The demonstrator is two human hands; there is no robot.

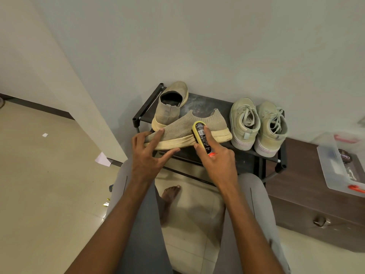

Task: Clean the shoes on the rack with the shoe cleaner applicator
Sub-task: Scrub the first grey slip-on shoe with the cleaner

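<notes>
A beige knit slip-on shoe (pixel 209 123) lies on its side across the front of the black shoe rack (pixel 245 155), sole toward me. My left hand (pixel 147 155) holds its toe end, forefinger on the upper and thumb under the cream sole. My right hand (pixel 217 161) grips the yellow shoe cleaner applicator (pixel 200 133) and presses its dark brush edge against the sole's side. The matching slip-on (pixel 169 103) stands behind at the rack's back left. Two pale green lace-up sneakers (pixel 245 123) (pixel 271 129) stand on the right of the rack.
A brown wooden cabinet (pixel 316 206) stands right of the rack, with a clear plastic box (pixel 341 165) on top. A wall rises behind the rack. My knees and a bare foot (pixel 169 194) are below the rack; paper scraps (pixel 102 160) lie on the tiled floor at left.
</notes>
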